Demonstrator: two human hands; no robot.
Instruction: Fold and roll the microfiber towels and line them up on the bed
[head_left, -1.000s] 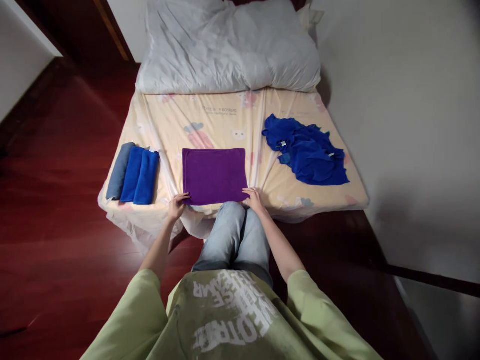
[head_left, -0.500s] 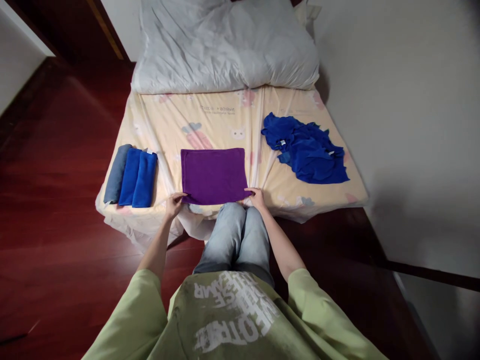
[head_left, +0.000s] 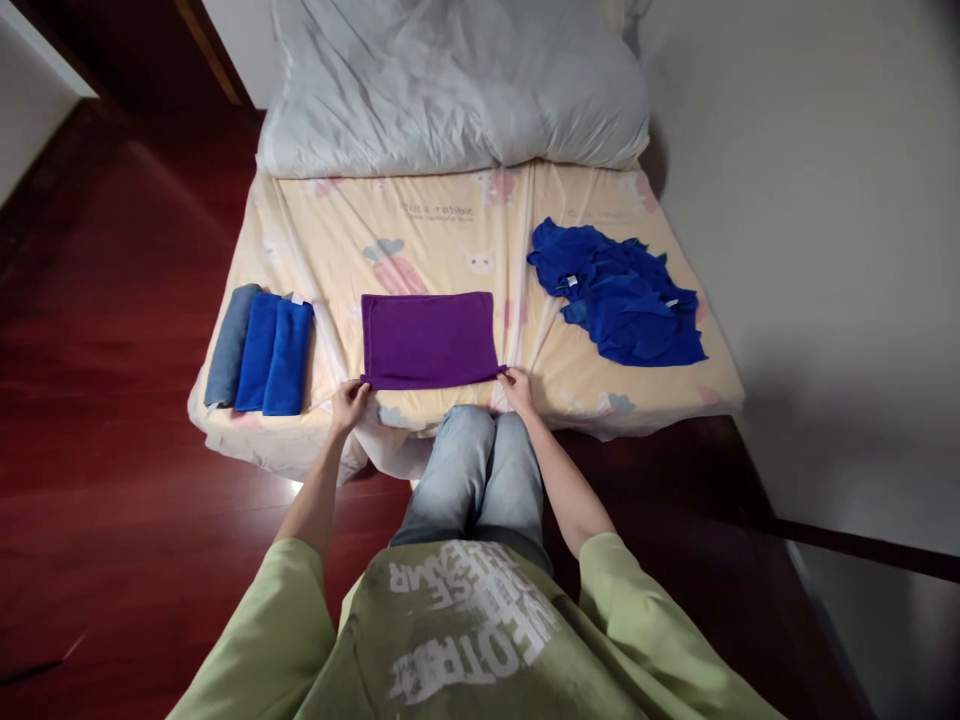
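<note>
A purple towel (head_left: 431, 338) lies flat on the bed in front of my knees, its near edge lifted and turned up a little. My left hand (head_left: 350, 403) pinches the near left corner. At the near right corner, my right hand (head_left: 517, 388) has its fingers closed on the same edge. To the left lie a rolled grey-blue towel (head_left: 233, 345) and, against it, blue towels (head_left: 274, 353) that look folded or rolled, with a small white tag on top. A crumpled heap of blue cloths (head_left: 619, 295) with white tags rests on the right.
The bed (head_left: 442, 235) has a cream sheet printed with carrots and animal faces. A bulky pale grey quilt (head_left: 457, 95) covers its far end. A bare wall (head_left: 810, 250) stands on the right, and dark red flooring (head_left: 127, 400) stretches along the left.
Both hands have drawn the near edge of the purple towel upward and away from me, so the towel looks shorter front to back. The camera view has shifted slightly.
</note>
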